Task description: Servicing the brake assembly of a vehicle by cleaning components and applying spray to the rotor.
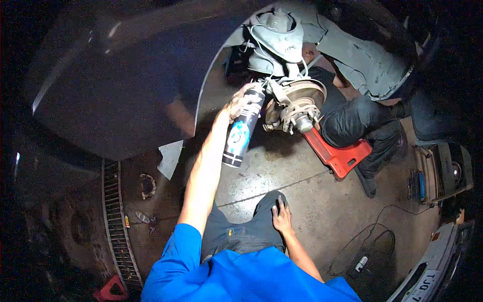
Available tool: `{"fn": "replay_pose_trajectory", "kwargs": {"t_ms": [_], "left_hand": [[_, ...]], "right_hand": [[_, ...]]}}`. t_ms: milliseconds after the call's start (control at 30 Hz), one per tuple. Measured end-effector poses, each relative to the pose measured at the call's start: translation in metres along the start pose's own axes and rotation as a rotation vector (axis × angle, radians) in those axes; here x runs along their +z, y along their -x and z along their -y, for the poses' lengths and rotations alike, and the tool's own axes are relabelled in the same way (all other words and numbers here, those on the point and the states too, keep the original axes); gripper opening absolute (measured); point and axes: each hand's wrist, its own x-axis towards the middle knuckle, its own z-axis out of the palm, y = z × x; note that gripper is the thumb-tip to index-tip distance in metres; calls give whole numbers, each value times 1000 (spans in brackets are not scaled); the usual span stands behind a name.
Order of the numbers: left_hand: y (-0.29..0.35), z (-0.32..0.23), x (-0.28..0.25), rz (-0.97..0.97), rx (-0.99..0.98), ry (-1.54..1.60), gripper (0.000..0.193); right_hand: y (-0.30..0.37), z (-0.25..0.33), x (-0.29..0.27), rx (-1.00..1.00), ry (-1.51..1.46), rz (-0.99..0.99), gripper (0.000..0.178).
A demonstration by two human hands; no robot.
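My left hand [240,104] is wrapped round the upper part of a dark spray can [240,132] with a blue and white print. The can is tilted, its top toward the car's wheel hub, and its nozzle is partly hidden by my fingers. Just right of the can top is a rusty brake disc [308,91] on the hub [303,122], with wheel studs showing and no wheel on it. Whether spray is coming out I cannot tell. My right hand [282,217] lies on my right knee, fingers stretched out, holding nothing.
A dark car body panel [126,85] fills the left. Another person's legs in dark trousers [352,121] lie right of the hub, by a red plastic board [342,156]. A floor grate [113,201] runs at left; a cable [370,226] trails at right near a car bumper [427,267].
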Motion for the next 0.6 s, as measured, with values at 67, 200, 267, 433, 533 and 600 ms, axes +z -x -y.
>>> {"fn": "replay_pose_trajectory", "kwargs": {"t_ms": [67,200,267,433,533,600], "left_hand": [[-14,-11,-4,30,-23,-88,75],[-23,-28,-10,75,-69,-262,76],[-28,-27,-2,59,-32,-298,75],[-25,-31,-6,1,53,-427,71],[-29,-30,-8,72,-42,-241,69],[-33,-22,-28,81,30,-296,68]], "right_hand": [[-2,-3,1,-7,-24,-4,60],[-4,-3,3,-27,-59,-5,61],[-2,-9,1,-12,-54,-17,61],[0,-1,-3,3,-76,31,61],[1,-6,-1,4,-77,14,61],[0,-4,-1,6,-66,29,60]]}}
